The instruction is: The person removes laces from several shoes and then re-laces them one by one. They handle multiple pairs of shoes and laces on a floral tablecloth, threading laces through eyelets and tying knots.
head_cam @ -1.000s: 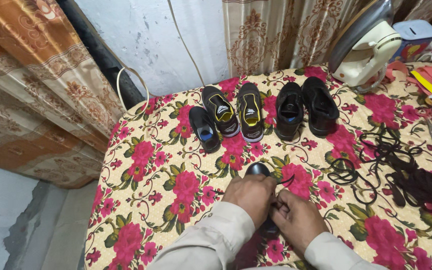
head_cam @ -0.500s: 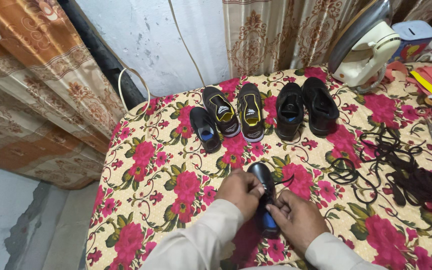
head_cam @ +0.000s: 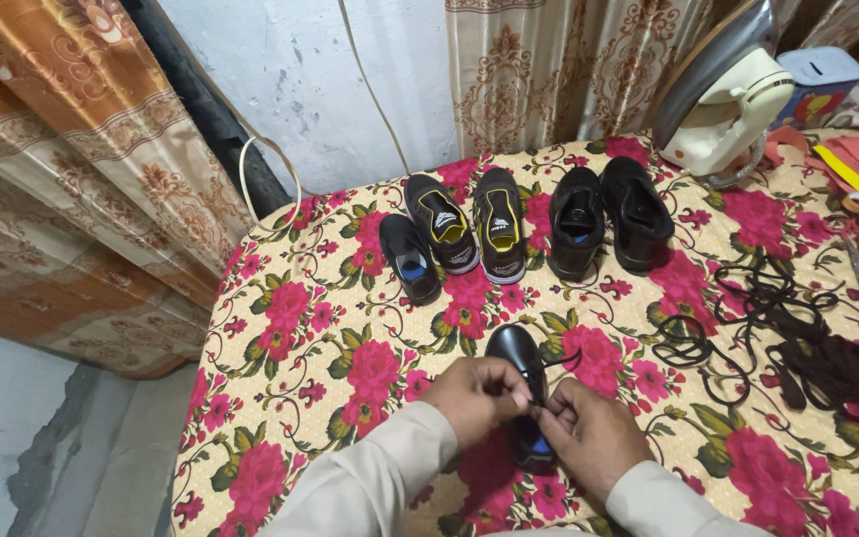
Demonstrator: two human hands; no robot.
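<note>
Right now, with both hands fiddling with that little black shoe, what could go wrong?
The lace pinched by the left hand and right hand might slip out of the small black shoe. The pile of loose black laces beside it could tangle further. The iron standing on end at the table's back could tip if bumped.

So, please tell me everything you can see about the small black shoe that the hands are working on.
The small black shoe lies flat on the flowered cloth, its rounded toe pointing away from the person. It looks smooth and slightly shiny, like leather or plastic. A blue insole shows at the heel end. The left hand and right hand cover its middle and pinch a thin black lace, which trails off to the right. It sits apart from the row of other shoes.
</note>
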